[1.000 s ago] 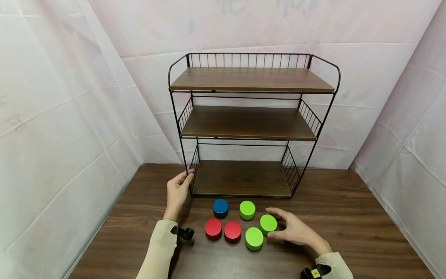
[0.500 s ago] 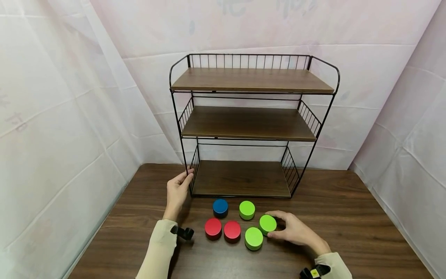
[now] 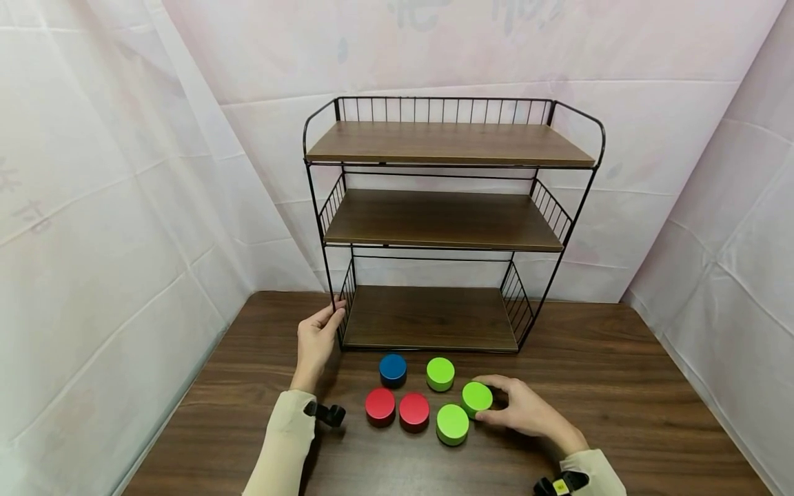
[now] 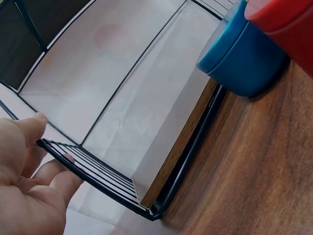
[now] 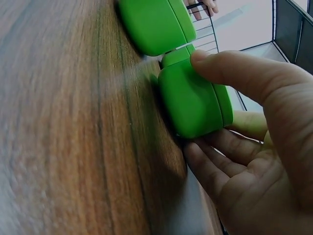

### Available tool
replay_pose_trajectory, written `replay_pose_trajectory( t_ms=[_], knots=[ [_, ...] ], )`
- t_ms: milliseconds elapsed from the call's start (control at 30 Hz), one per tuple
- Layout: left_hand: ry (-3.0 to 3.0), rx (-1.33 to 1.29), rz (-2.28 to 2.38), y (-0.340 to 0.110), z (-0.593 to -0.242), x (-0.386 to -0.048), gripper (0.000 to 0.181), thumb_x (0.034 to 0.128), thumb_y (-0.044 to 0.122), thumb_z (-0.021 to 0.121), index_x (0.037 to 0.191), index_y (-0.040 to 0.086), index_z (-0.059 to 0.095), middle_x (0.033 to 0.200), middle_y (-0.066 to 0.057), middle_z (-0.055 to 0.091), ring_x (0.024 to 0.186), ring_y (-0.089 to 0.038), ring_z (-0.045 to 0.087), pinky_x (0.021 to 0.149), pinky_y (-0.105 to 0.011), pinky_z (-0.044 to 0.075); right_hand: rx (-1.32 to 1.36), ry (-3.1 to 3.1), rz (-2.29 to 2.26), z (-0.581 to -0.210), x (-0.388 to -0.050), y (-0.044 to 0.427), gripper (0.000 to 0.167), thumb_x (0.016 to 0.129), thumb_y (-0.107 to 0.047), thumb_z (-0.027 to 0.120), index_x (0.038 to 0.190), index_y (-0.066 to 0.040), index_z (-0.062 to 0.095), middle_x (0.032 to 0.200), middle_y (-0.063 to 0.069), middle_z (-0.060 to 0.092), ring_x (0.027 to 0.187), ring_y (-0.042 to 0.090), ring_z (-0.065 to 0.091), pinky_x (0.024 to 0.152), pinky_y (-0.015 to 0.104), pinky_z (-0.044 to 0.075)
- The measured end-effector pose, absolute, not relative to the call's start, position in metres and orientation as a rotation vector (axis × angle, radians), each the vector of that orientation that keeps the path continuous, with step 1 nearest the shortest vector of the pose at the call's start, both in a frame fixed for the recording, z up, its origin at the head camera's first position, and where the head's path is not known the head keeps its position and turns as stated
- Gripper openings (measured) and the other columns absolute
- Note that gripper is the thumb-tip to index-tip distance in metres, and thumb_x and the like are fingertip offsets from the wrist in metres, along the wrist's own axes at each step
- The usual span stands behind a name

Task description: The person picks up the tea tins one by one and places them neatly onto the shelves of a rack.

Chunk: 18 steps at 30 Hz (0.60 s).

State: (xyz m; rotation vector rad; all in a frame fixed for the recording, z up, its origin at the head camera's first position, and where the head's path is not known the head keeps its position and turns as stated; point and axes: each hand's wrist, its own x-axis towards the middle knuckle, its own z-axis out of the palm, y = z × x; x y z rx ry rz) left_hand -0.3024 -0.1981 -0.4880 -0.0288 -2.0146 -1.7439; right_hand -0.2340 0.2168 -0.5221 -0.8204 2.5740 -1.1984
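- Wood-grain bench (image 3: pixel 595 386), under it all.
- Three-tier wire rack (image 3: pixel 443 219) with brown boards, standing toward the back.
- Left hand (image 3: pixel 316 339): grips the rack's left side between thumb and fingers.
- Right hand (image 3: pixel 524 410): thumb and fingers clamped on the rightmost green tub (image 3: pixel 477 398), upright on the bench.
- Rear green tub (image 3: pixel 440 373), front green tub (image 3: pixel 452 423): just left of it.
- Two red tubs (image 3: pixel 380 406), blue tub (image 3: pixel 393 369): farther left.
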Motion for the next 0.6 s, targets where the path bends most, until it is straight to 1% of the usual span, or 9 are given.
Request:
replay_pose_trajectory(
  t_ms=[133,300,467,600],
  knots=[
    [-2.004,-0.046,-1.734,-0.1995,-0.4923,-0.3046,0.025,0.0988,0.018,0.072,0.117,0.003,0.078,0.135,-0.021,0.066,0.131,-0.028,0.062,0.094,-0.008,0.048,-0.813,2.589,-1.201,-0.5223,-0.234,0.2162,0.061,0.09,-0.044,0.08,0.138,-0.01,0.063,0.135,0.002,0.067,0.127,0.023,0.06,0.103,0.033,0.052],
    [-2.009,-0.057,-1.725,-0.1996,-0.4923,-0.3044,0.026,0.0991,0.018,0.071,0.118,0.001,0.077,0.133,-0.02,0.068,0.13,-0.031,0.062,0.094,-0.009,0.049,-0.801,2.599,-1.203,-0.5222,-0.2338,0.2163,0.059,0.09,-0.044,0.08,0.137,-0.012,0.064,0.134,0.002,0.068,0.126,0.022,0.061,0.101,0.031,0.052],
    [-2.007,-0.047,-1.736,-0.1996,-0.4918,-0.3044,0.025,0.0996,0.014,0.07,0.117,-0.002,0.076,0.134,-0.021,0.067,0.131,-0.03,0.061,0.092,-0.006,0.047,-0.805,2.593,-1.215,-0.5224,-0.2337,0.2167,0.06,0.09,-0.043,0.08,0.139,-0.012,0.062,0.134,0.002,0.068,0.124,0.02,0.061,0.099,0.029,0.052],
    [-2.019,-0.045,-1.736,-0.1967,-0.4842,-0.2998,0.025,0.1003,0.009,0.068,0.118,-0.007,0.074,0.135,-0.026,0.065,0.132,-0.037,0.059,0.092,-0.005,0.046,-0.799,2.582,-1.23,-0.5223,-0.234,0.2173,0.059,0.091,-0.042,0.079,0.14,-0.013,0.061,0.133,0.001,0.067,0.123,0.019,0.06,0.097,0.03,0.052]
  ],
)
